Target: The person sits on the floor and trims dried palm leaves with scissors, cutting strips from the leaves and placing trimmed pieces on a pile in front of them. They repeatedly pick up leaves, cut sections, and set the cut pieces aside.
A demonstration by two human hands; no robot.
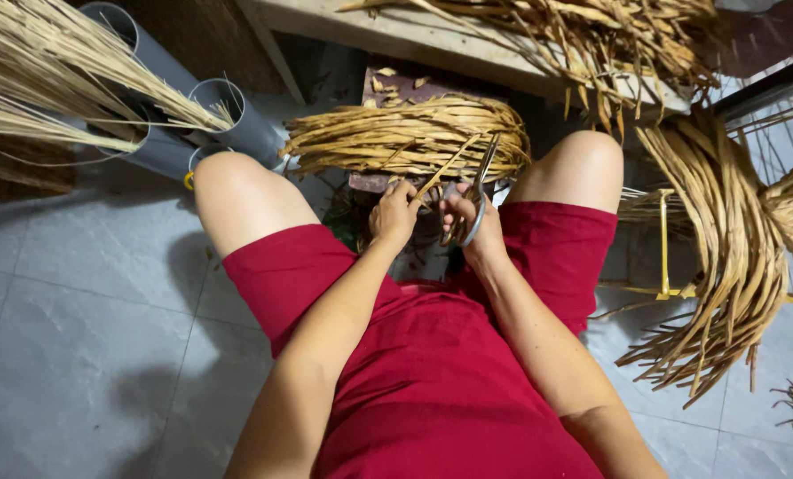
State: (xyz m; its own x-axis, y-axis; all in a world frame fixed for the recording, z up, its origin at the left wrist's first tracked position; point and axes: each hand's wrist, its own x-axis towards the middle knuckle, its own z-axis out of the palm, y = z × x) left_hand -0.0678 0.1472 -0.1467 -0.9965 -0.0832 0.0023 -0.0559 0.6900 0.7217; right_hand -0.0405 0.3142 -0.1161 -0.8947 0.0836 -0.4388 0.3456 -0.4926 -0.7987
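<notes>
Nearest, two bare forearms are reaching away over red shorts [432, 372]. The left hand [394, 215] is pinching its fingers together on one dried strip [445, 168]. Just right of it, the right hand [469, 223] is gripping one pair of scissors [479, 191], fingers closed through the handles, blades pointing up. Beyond both hands, one bundle of dried leaves [405, 137] is lying across between the two knees. Far left, three grey pipes [228, 115] are lying on the tiled floor [77, 337].
</notes>
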